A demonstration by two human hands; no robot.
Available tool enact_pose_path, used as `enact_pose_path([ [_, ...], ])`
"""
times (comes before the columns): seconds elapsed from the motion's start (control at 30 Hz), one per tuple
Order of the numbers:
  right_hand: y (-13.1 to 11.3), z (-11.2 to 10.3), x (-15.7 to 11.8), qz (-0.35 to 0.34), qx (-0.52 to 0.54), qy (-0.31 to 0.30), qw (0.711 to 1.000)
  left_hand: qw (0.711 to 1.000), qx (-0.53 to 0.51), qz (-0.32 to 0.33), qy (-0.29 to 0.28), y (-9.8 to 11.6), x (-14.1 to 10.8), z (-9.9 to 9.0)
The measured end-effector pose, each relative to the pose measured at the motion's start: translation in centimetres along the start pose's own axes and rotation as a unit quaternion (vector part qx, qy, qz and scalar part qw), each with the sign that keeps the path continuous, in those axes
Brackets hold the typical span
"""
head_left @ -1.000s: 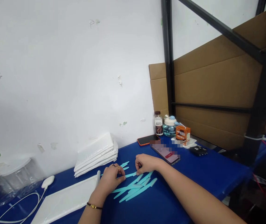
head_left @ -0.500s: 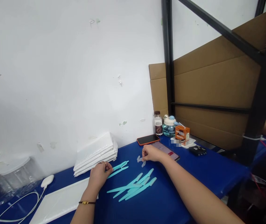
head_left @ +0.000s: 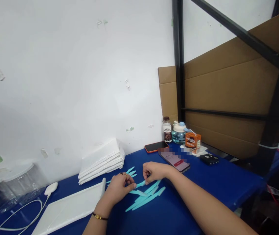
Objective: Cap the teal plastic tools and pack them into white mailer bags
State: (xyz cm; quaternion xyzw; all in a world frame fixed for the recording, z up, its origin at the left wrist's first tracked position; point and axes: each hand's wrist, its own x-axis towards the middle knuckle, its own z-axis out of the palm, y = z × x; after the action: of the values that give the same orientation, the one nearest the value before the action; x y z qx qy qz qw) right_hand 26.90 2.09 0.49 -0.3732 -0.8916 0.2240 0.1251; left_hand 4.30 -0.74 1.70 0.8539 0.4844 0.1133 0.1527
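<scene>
A turquoise eyebrow razor (head_left: 140, 184) spans the gap between my two hands, over a small pile. My left hand (head_left: 121, 189) pinches its near end between thumb and fingers. Closed at its far end is my right hand (head_left: 151, 173), its fingertips bent down onto it; any small cap inside them is hidden. Below lie several more turquoise razors (head_left: 145, 202), crossing each other, with pale covers at their upper right ends. Behind my left hand a second group of razors (head_left: 131, 170) is partly covered by the fingers.
A flat white packet (head_left: 68, 205) lies at left, before a stack of white packets (head_left: 100, 161). Two phones (head_left: 156, 147), a bottle (head_left: 167, 130), a blue jug (head_left: 178, 135), an orange drink carton (head_left: 192, 142) and a black box (head_left: 209, 158) stand right. A white cable (head_left: 40, 209) runs left.
My left hand has moved right from the rear razor group to the pile. My right hand has come down and left to meet it; the clear pieces by its fingers no longer show.
</scene>
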Motion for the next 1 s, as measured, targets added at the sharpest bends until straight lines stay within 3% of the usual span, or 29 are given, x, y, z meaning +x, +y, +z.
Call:
enact_pose_path([
  [0.07, 0.3, -0.1, 0.0, -0.006, 0.003, 0.033, 0.999, 1.000, 0.014, 0.002, -0.007, -0.1, 0.1, 0.0],
  [0.3, 2.0, -0.8, -0.6, 0.028, 0.018, 0.123, 0.992, 0.997, 0.040, -0.041, 0.060, -2.0, 0.4, -0.6],
  [0.47, 2.4, -0.9, -0.6, 0.012, 0.036, 0.124, 0.992, 0.998, 0.022, 0.013, 0.059, -1.9, 0.4, -0.8],
  [0.7, 3.1, -1.5, -1.2, 0.107, 0.017, 0.153, 0.982, 0.989, 0.085, -0.101, 0.068, -4.4, 0.1, -1.8],
  [0.83, 3.0, -1.8, -1.3, 0.121, 0.004, 0.182, 0.976, 0.988, 0.070, -0.094, 0.104, -4.0, -0.2, -2.0],
  [0.9, 2.7, -1.8, -1.3, 0.105, 0.006, 0.198, 0.975, 0.995, 0.029, -0.058, 0.072, -3.2, -0.5, -2.0],
  [1.0, 2.1, -1.7, -1.2, 0.082, 0.035, 0.180, 0.980, 0.997, -0.041, -0.021, -0.060, -2.4, -1.0, -1.5],
])
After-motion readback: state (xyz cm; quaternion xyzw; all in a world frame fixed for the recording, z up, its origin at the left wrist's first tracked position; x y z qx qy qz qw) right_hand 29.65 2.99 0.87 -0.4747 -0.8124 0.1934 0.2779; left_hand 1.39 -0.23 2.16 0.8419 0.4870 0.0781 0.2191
